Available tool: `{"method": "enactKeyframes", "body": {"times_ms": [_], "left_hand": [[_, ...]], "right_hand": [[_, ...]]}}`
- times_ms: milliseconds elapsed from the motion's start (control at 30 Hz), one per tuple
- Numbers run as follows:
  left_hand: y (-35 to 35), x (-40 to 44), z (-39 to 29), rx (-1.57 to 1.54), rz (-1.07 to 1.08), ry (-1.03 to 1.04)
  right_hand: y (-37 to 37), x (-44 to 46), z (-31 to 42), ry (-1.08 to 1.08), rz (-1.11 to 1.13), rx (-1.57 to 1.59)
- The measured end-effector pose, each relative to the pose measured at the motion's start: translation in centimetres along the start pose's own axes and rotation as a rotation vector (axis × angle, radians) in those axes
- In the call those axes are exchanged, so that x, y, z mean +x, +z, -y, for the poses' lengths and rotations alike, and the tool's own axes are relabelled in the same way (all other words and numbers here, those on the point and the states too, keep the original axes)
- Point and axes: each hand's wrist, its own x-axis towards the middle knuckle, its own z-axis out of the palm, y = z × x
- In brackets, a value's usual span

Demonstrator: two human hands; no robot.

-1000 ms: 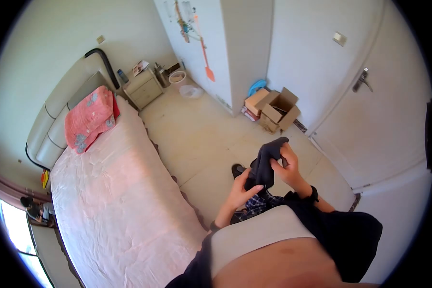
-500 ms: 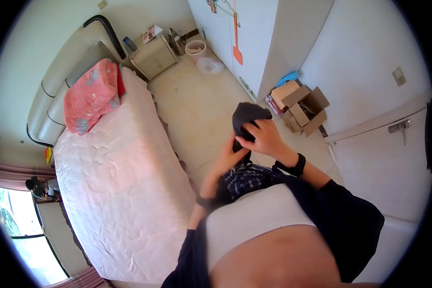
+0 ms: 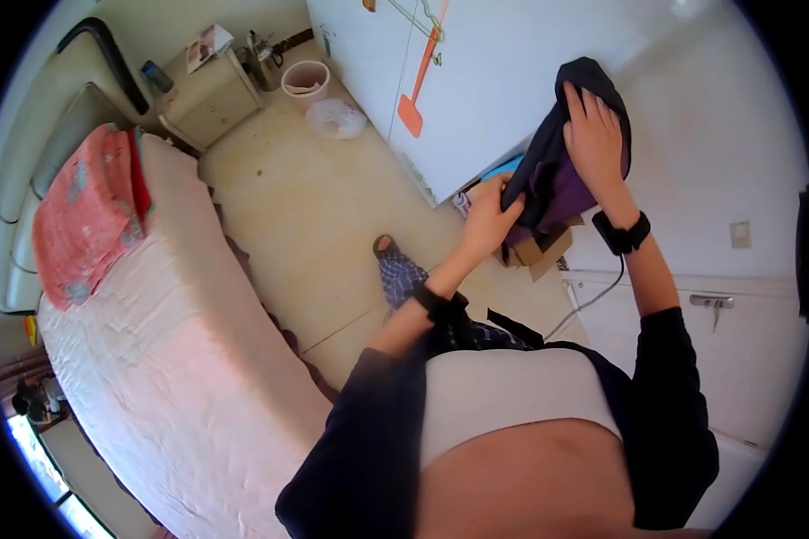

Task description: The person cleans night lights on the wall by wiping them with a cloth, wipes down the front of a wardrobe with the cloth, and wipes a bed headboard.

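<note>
A black cloth item with a purple inner side [image 3: 562, 184] is stretched between my two hands, above the cardboard box and in front of the white wall. My left hand [image 3: 493, 217] pinches its lower left edge, thumb on top. My right hand [image 3: 593, 144] grips the upper end, with the fingers laid over the black fabric and the thumb side hidden. The cloth's folds hide what kind of item it is. Each wrist wears a black band, and a grey cable [image 3: 593, 305] hangs from the right one.
An open cardboard box [image 3: 548, 254] stands below the cloth, by the white cabinet [image 3: 476, 99]. An orange fly swatter [image 3: 411, 115] hangs on the cabinet. To the left is a bed [image 3: 180, 359] with a pink folded quilt [image 3: 85, 216]. A bin [image 3: 306, 81] stands near the nightstand [image 3: 211, 108].
Both hands have moved up and right with the cloth, from close together to farther apart. The bunched cloth is now spread, showing its purple side. My view has turned right.
</note>
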Motion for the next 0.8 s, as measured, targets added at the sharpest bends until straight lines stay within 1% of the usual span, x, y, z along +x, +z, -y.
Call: {"method": "enactKeyframes", "body": {"times_ms": [33,67,133,167,200,233,267,300,367,467,567,633,667,700,733,767,800], "left_hand": [[-0.3,2.4,-0.1,-0.013,-0.025,-0.036],[-1.0,4.8,0.0,-0.124,0.074,-0.210],[-0.9,8.1,2.7,0.022,0.035,-0.174],[-0.7,9.4,4.5,0.095,0.016,-0.163],[-0.4,10.2,6.6,0.093,0.010,-0.186],[-0.6,10.3,8.7,0.097,0.014,-0.214],[-0.8,10.2,10.9,0.109,0.020,-0.240],[-1.4,10.3,12.3,0.117,0.017,-0.274],[-3.2,10.0,15.4,0.145,0.025,-0.332],[-3.7,10.8,20.2,0.180,-0.094,-0.356],[-3.1,11.3,25.6,0.072,-0.069,-0.527],[-3.0,11.0,29.5,0.120,-0.186,-0.465],[-3.3,11.0,30.8,0.142,-0.248,-0.429],[-4.7,11.2,29.7,0.009,-0.191,-0.600],[-4.8,10.4,32.2,0.098,-0.151,-0.496],[-4.1,9.2,34.0,0.135,-0.109,-0.491],[-3.6,8.3,35.2,0.171,-0.068,-0.484]], "right_hand": [[2.6,1.3,-0.8,-0.048,0.027,-0.049],[4.6,2.2,-1.0,-0.009,0.123,-0.031],[8.6,2.9,-0.6,0.069,0.308,0.010],[10.1,2.8,0.5,0.069,0.303,-0.028],[11.5,2.9,2.0,0.099,0.366,0.004],[12.0,3.5,3.8,0.158,0.541,0.097],[13.6,3.2,5.3,0.170,0.581,0.201],[16.1,2.7,6.6,0.134,0.610,0.253],[22.3,0.5,8.7,0.090,0.572,0.406],[30.0,-0.1,12.0,0.045,0.556,0.554],[35.5,0.2,15.4,0.065,0.894,0.507],[38.8,-0.7,17.0,0.019,0.925,0.525],[41.5,-2.4,17.3,-0.050,0.888,0.540],[41.6,-2.2,18.0,-0.065,0.969,0.518],[43.2,-4.3,18.0,-0.124,0.965,0.491],[44.5,-6.5,17.9,-0.181,0.961,0.467],[44.1,-7.9,17.7,-0.209,1.042,0.447]]}}
